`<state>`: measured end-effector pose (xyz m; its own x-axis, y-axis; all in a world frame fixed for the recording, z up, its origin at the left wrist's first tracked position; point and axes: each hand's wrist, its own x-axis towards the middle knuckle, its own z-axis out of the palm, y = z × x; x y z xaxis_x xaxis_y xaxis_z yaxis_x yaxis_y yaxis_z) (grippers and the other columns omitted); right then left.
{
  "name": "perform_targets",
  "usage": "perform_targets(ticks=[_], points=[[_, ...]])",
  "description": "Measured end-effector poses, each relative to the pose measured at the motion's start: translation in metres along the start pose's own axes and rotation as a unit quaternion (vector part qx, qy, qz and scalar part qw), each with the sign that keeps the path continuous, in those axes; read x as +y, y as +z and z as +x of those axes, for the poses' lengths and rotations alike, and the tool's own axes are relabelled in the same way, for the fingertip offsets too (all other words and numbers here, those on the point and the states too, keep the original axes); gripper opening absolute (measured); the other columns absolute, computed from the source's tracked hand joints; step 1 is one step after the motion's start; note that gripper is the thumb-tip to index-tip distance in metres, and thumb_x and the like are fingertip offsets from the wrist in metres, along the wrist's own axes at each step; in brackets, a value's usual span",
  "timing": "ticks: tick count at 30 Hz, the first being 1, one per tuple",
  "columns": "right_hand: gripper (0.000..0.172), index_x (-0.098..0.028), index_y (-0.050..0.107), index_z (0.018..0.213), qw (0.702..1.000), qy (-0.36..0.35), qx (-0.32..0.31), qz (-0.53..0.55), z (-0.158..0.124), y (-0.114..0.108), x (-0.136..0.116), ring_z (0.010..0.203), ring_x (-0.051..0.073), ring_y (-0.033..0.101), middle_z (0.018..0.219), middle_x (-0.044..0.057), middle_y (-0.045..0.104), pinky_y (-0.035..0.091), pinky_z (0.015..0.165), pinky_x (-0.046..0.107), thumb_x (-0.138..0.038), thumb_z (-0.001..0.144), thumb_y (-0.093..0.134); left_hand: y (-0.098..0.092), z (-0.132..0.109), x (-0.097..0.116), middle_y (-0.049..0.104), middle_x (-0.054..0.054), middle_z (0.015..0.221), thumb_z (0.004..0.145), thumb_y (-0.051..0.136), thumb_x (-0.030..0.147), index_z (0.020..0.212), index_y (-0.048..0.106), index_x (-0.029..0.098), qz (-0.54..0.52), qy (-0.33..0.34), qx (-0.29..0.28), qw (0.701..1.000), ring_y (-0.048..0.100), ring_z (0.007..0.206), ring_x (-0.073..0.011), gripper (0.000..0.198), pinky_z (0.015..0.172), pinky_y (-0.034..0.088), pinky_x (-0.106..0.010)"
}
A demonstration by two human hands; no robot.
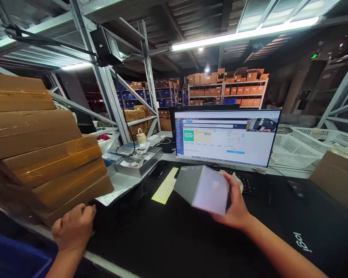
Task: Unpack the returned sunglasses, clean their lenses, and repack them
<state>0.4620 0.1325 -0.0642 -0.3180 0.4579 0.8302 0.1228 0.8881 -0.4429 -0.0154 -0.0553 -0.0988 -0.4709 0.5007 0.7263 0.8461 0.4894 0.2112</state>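
Observation:
A small box (203, 189), grey on one side and whitish on another, is tilted above the black desk mat (150, 239). My right hand (234, 204) grips it from the right side, in front of the keyboard (248, 183). At the lower left, my left hand (75, 226) is closed at the mat's edge, beside the stack of brown cardboard boxes (55, 154); what it holds, if anything, is hidden. A yellow paper strip (166, 187) lies just left of the small box.
Behind the keyboard stands a lit monitor (226, 143). A grey metal tray (139, 162) holds small items at left. White baskets (295, 148) and an open carton (336, 177) are at right, a blue bin (17, 256) at lower left.

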Motion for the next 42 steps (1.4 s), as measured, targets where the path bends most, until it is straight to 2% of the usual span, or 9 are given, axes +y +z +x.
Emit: perform_targets(ticks=[6, 12, 15, 17, 20, 26, 33, 38, 42], points=[[0.074, -0.027, 0.025, 0.144, 0.951, -0.291, -0.096, -0.039, -0.007, 0.011, 0.015, 0.145, 0.034, 0.032, 0.14, 0.015, 0.043, 0.051, 0.101, 0.055, 0.0, 0.082, 0.054, 0.001, -0.008, 0.016, 0.063, -0.019, 0.105, 0.089, 0.041, 0.051, 0.076, 0.057, 0.019, 0.072, 0.027, 0.007, 0.997, 0.058, 0.096, -0.0342, 0.038, 0.081, 0.039, -0.045], [0.091, -0.031, 0.024, 0.147, 0.951, -0.268, -0.149, -0.039, -0.027, 0.017, 0.04, 0.146, 0.032, 0.031, 0.145, 0.011, 0.041, 0.057, 0.098, 0.052, 0.012, 0.068, 0.037, -0.022, -0.015, 0.056, 0.043, -0.022, 0.148, 0.09, 0.044, 0.052, 0.142, 0.036, 0.014, 0.031, -0.008, 0.016, 0.999, 0.038, 0.139, -0.0355, 0.066, 0.111, 0.03, -0.054], [0.098, -0.034, 0.023, 0.149, 0.952, -0.257, -0.159, -0.039, -0.034, 0.021, 0.046, 0.145, 0.034, 0.031, 0.15, 0.01, 0.037, 0.059, 0.095, 0.052, 0.013, 0.065, 0.039, -0.026, -0.021, 0.071, 0.021, -0.014, 0.163, 0.087, 0.054, 0.052, 0.151, 0.03, 0.024, 0.001, 0.074, -0.167, 0.983, 0.015, 0.15, -0.0378, 0.074, 0.117, 0.014, -0.062], [0.099, -0.035, 0.025, 0.15, 0.949, -0.265, -0.165, -0.039, -0.035, 0.022, 0.046, 0.145, 0.033, 0.031, 0.154, 0.008, 0.034, 0.06, 0.093, 0.05, 0.014, 0.065, 0.04, -0.02, -0.035, 0.076, 0.031, -0.01, 0.16, 0.086, 0.059, 0.043, 0.149, 0.039, 0.028, -0.021, 0.097, -0.304, 0.947, 0.025, 0.147, -0.037, 0.068, 0.117, 0.023, -0.061], [0.101, -0.033, 0.024, 0.151, 0.947, -0.275, -0.164, -0.039, -0.037, 0.023, 0.043, 0.144, 0.033, 0.033, 0.157, 0.008, 0.03, 0.061, 0.092, 0.049, 0.014, 0.064, 0.04, -0.002, -0.065, 0.077, 0.048, -0.006, 0.15, 0.082, 0.054, 0.017, 0.137, 0.056, 0.029, -0.035, 0.107, -0.377, 0.92, 0.042, 0.14, -0.0329, 0.057, 0.112, 0.037, -0.055], [0.104, -0.032, 0.02, 0.154, 0.947, -0.273, -0.165, -0.042, -0.04, 0.027, 0.042, 0.144, 0.033, 0.033, 0.159, 0.007, 0.028, 0.058, 0.097, 0.048, 0.015, 0.062, 0.039, 0.024, -0.086, 0.069, 0.047, -0.008, 0.15, 0.08, 0.038, 0.002, 0.134, 0.06, 0.023, -0.02, 0.116, -0.359, 0.926, 0.042, 0.14, -0.0257, 0.062, 0.117, 0.034, -0.051], [0.1, -0.026, 0.018, 0.152, 0.943, -0.289, -0.163, -0.037, -0.035, 0.027, 0.036, 0.146, 0.032, 0.03, 0.155, 0.012, 0.032, 0.055, 0.1, 0.046, 0.012, 0.062, 0.038, 0.045, -0.014, 0.078, 0.024, -0.014, 0.161, 0.085, 0.027, 0.0, 0.146, 0.044, 0.013, 0.004, 0.084, -0.26, 0.962, 0.014, 0.151, -0.0278, 0.065, 0.12, 0.013, -0.06], [0.096, -0.026, 0.016, 0.149, 0.94, -0.29, -0.176, -0.036, -0.031, 0.026, 0.038, 0.147, 0.031, 0.026, 0.151, 0.015, 0.036, 0.05, 0.104, 0.05, 0.01, 0.065, 0.043, 0.068, 0.008, 0.096, 0.051, -0.029, 0.14, 0.082, 0.037, 0.007, 0.136, 0.054, 0.009, -0.014, 0.047, -0.277, 0.96, 0.038, 0.138, -0.0473, 0.056, 0.099, 0.022, -0.083], [0.092, -0.026, 0.016, 0.15, 0.947, -0.281, -0.157, -0.011, -0.029, 0.029, 0.041, 0.147, 0.031, 0.028, 0.145, 0.015, 0.039, 0.051, 0.103, 0.048, 0.011, 0.069, 0.041, 0.069, -0.002, 0.124, 0.044, -0.024, 0.149, 0.091, 0.046, 0.031, 0.148, 0.037, 0.012, -0.086, 0.106, -0.274, 0.952, 0.036, 0.142, -0.0386, 0.06, 0.114, 0.019, -0.068]])
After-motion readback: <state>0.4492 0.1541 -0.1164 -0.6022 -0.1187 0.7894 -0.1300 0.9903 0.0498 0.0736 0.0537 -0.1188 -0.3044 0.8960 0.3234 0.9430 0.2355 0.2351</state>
